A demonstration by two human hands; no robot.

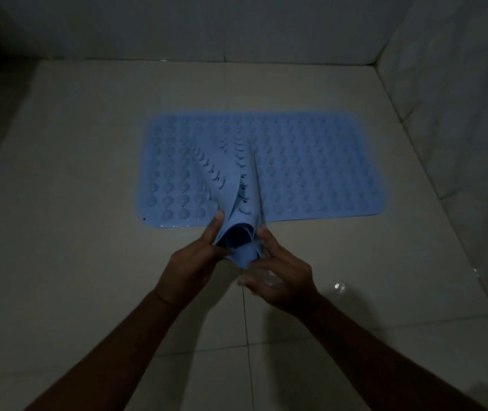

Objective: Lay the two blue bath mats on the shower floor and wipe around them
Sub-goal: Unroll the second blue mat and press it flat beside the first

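Left hand (190, 262) is gripping the curled mat (244, 203), fingers wrapping round its left side. Right hand (279, 277) is pinching its right side, lower fingers spreading loose. Beyond them, the flat mat (319, 164) is lying on the tiled floor (58, 173), toward the far wall.

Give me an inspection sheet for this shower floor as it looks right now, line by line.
Surface: pale tiled floor, dim light, wet glints at right.
Job's things: flat mat lies spread on the tiles; folded mat held above its near edge.
Clutter: nothing seen.
Grippers: left hand and right hand both grip the folded mat's near end.
Cables: nothing seen.
Surroundings: tiled walls at back and right.
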